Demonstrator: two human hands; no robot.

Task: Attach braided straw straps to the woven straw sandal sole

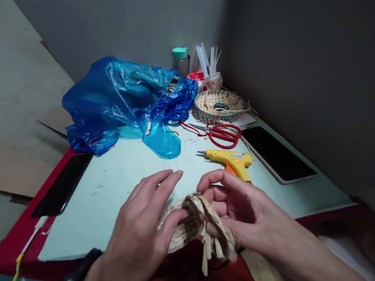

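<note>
A small woven straw piece, curved like a little basket, is held between both hands above the table's near edge. Loose straw ends hang from its rim on the right. My left hand grips its left side, thumb inside the rim and fingers stretched along the outside. With thumb and curled fingers, my right hand pinches the right side of the rim; part of that grip is hidden behind the straw. Just beyond the right hand lies a yellow glue gun, its nozzle pointing left.
Red-handled scissors lie behind the glue gun, beside a tablet. A blue plastic bag fills the back left. Behind stand a shallow woven basket, a cup of glue sticks and a green-lidded jar. A phone lies at the left edge.
</note>
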